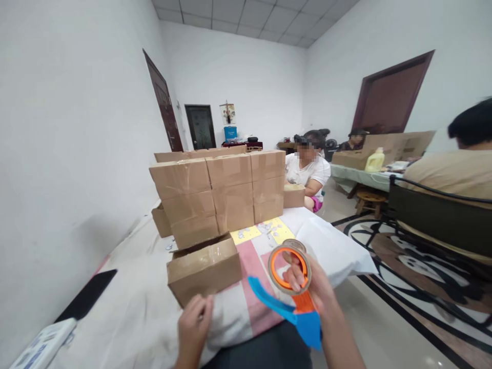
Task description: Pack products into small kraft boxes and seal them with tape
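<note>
My right hand [313, 287] grips a tape dispenser [307, 323] with a blue handle and an orange hub, its fingers passing through the ring of the tape roll. The roll is brown at its edge. A long blue arm of the dispenser points left over the table. My left hand [195, 323] is curled into a loose fist, with nothing showing in it. Just beyond its knuckles sits a small cardboard box [205, 269], dark along its upper far edge; whether the hand touches it I cannot tell. Another brown tape roll [295, 244] partly shows behind the dispenser.
Stacked cardboard boxes [232, 202] form a wall across the cloth-covered table [126, 307]. Yellow sheets [246, 234] with small grey pieces lie before them. A black mat [88, 294] is at left. A person in white [309, 171] sits beyond; others sit at right.
</note>
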Demonstrator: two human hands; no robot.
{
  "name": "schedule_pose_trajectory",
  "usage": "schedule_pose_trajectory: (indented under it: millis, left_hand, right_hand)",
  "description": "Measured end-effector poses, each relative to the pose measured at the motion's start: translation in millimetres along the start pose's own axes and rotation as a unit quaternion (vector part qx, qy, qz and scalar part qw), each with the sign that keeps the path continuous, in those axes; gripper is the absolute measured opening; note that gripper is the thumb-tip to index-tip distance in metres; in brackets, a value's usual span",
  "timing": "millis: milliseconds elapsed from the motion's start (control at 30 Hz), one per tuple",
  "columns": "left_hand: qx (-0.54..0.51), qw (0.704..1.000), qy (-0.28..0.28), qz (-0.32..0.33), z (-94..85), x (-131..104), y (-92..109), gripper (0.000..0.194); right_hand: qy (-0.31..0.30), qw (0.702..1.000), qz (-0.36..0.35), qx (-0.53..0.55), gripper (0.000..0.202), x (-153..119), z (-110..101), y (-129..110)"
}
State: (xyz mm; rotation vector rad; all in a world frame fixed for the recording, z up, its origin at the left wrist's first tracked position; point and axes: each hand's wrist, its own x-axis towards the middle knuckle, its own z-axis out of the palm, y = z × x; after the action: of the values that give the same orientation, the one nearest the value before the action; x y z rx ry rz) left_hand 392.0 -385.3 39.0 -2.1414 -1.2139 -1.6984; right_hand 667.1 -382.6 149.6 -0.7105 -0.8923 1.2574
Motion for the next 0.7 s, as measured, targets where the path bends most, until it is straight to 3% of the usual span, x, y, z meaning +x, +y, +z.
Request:
schedule_pose_trajectory:
  millis: [100, 200, 367, 567, 633, 700]
  left_hand:
    - [-0.003, 0.996, -0.007, -0.09, -21.3, -8.2, -19.6, 0.026]
    - [-0.053, 0.987, -0.026, -0.147, -25.6, 0.2, -10.4, 0.026]
    - [-0.095, 0.968, 0.005, -0.232, -18.8, 45.1, 7.0, 0.026]
    - [-0.131, 0.95, 0.012, -0.282, -21.8, 73.4, 1.3, 0.029]
    - [-0.138, 0.946, 0.014, -0.293, -23.4, 75.2, -0.5, 0.029]
    - [-0.141, 0.944, 0.014, -0.297, -25.1, 75.5, -1.2, 0.029]
  right_hand:
    - [0.065, 0.998, 0.019, 0.002, 0.043, 16.3, -12.4, -1.2]
    - [0.165, 0.984, -0.051, -0.052, 0.035, 69.4, -6.0, 18.8]
    - [0.106, 0.975, -0.024, -0.193, 0.041, 151.3, 10.4, 78.0]
    - [0.05, 0.951, 0.03, -0.303, 0.033, 173.4, 6.0, 117.8]
    - [0.075, 0.941, 0.033, -0.33, 0.031, 172.8, 2.4, 118.6]
    - [0.117, 0.929, -0.007, -0.352, 0.036, 164.8, 4.7, 112.6]
